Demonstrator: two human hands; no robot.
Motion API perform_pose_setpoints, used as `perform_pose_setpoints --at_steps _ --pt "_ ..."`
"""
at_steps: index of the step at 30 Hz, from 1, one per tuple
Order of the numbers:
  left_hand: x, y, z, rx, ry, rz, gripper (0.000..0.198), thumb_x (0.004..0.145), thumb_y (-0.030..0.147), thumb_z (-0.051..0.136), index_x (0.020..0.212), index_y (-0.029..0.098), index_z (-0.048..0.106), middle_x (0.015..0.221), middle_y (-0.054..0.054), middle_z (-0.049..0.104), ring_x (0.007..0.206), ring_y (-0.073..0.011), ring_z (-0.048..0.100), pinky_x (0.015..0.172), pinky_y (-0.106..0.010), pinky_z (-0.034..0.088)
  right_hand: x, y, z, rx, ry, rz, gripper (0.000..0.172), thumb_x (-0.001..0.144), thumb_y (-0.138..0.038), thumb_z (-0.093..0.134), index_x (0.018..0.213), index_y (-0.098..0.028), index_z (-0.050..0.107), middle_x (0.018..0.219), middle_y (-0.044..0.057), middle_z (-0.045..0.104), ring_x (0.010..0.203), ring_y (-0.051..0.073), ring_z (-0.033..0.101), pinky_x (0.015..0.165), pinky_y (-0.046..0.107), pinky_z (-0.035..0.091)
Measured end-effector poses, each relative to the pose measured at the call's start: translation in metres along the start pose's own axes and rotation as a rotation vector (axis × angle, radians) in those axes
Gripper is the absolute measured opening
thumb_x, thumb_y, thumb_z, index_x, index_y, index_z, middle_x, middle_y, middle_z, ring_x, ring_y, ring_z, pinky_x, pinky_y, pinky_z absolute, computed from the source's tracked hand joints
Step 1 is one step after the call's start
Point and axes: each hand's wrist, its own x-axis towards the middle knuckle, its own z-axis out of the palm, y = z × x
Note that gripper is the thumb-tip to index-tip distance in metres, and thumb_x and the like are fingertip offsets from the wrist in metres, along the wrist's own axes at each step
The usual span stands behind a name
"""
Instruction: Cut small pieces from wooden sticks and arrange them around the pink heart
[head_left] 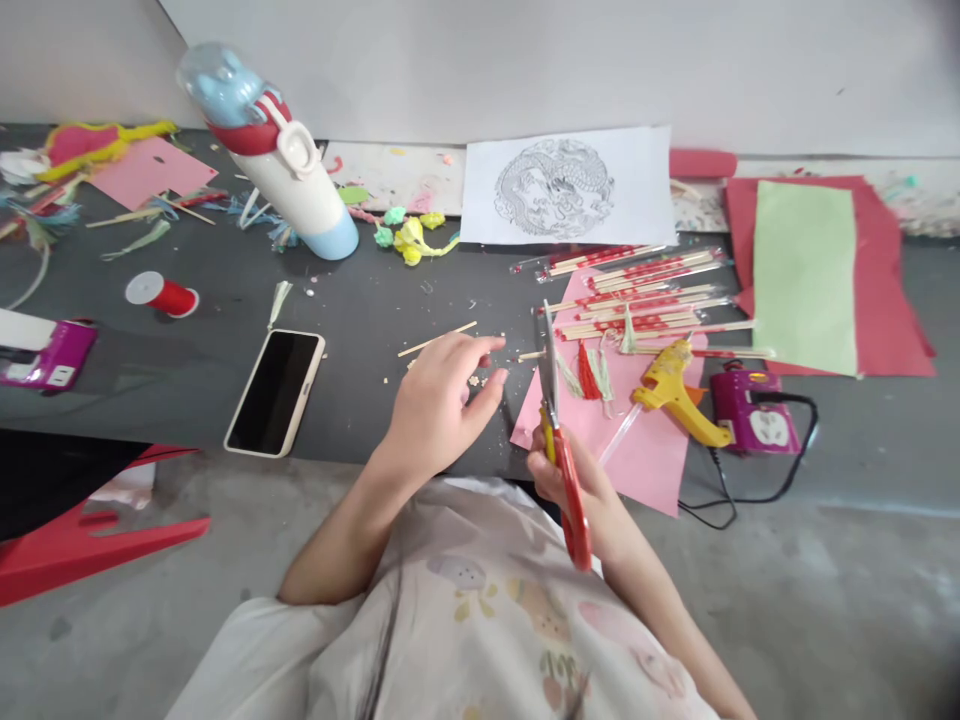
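My left hand (446,400) hovers over the grey table, thumb and forefinger apart, with nothing visible between them. Just beyond it lies a thin wooden stick (439,338), and small pale crumbs are scattered near the fingertips. My right hand (574,470) grips a pair of scissors (553,380) by the red and yellow handles, blades pointing away from me and close together. Beneath the blades is a pink paper sheet (645,475). On it rest a red tassel (588,372), pale green tassels (606,372) and several wrapped wooden chopsticks (645,325).
A yellow glue gun (679,392) lies right of the scissors, beside a purple power box (754,412) with a black cord. Left are a phone (274,392), red thread spool (163,294) and water bottle (289,180). Behind stands a dragon drawing (566,188); green paper (806,275) lies right.
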Motion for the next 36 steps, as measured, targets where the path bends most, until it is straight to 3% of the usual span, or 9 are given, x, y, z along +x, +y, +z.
perform_pose_setpoints --at_steps 2,5,11,16,24,36 --pt "0.003 0.006 -0.002 0.069 -0.008 0.081 0.016 0.095 0.022 0.056 0.11 0.022 0.061 0.098 -0.003 0.066 0.095 -0.0167 0.061 0.088 -0.03 0.049 -0.003 -0.004 0.0 -0.161 0.034 -0.026 0.03 0.09 -0.045 0.062 0.086 -0.024 0.042 0.072 -0.006 0.038 0.063 0.012 0.033 0.057 0.027 0.031" --pt "0.006 0.011 -0.003 0.179 0.009 0.167 0.009 0.096 0.02 0.055 0.101 0.023 0.062 0.093 -0.002 0.067 0.091 -0.0178 0.061 0.084 -0.032 0.049 -0.006 -0.013 0.001 -0.268 0.005 -0.069 0.031 0.091 -0.038 0.06 0.081 -0.025 0.034 0.067 -0.008 0.035 0.06 0.012 0.032 0.056 0.027 0.031" --pt "0.005 0.014 -0.007 0.147 0.029 0.263 0.018 0.092 0.007 0.051 0.088 0.022 0.06 0.087 -0.002 0.066 0.084 -0.0176 0.059 0.077 -0.03 0.05 -0.012 -0.026 -0.001 -0.454 0.001 -0.18 0.026 0.089 -0.032 0.057 0.084 -0.026 0.032 0.065 -0.008 0.036 0.057 0.013 0.035 0.055 0.028 0.032" --pt "0.004 0.015 -0.007 0.169 0.032 0.311 0.021 0.088 0.002 0.047 0.088 0.02 0.059 0.083 -0.003 0.063 0.08 -0.0187 0.056 0.073 -0.03 0.048 -0.015 -0.03 -0.003 -0.567 -0.002 -0.144 0.027 0.087 -0.036 0.055 0.088 -0.026 0.029 0.067 -0.006 0.043 0.057 0.016 0.04 0.056 0.029 0.034" --pt "0.002 0.013 -0.007 0.026 -0.055 0.227 0.018 0.09 0.005 0.048 0.083 0.02 0.056 0.085 -0.003 0.065 0.082 -0.0178 0.056 0.075 -0.031 0.046 -0.014 -0.029 -0.004 -0.63 -0.038 -0.156 0.027 0.088 -0.039 0.053 0.091 -0.025 0.03 0.068 -0.004 0.045 0.057 0.017 0.042 0.058 0.03 0.036" --pt "0.006 0.01 -0.011 0.081 -0.134 0.157 0.019 0.092 0.01 0.048 0.079 0.02 0.058 0.077 -0.002 0.061 0.075 -0.0172 0.05 0.07 -0.03 0.042 -0.006 -0.028 -0.002 -0.511 -0.023 -0.067 0.024 0.087 -0.037 0.055 0.088 -0.025 0.034 0.068 -0.006 0.046 0.058 0.015 0.042 0.058 0.028 0.036"
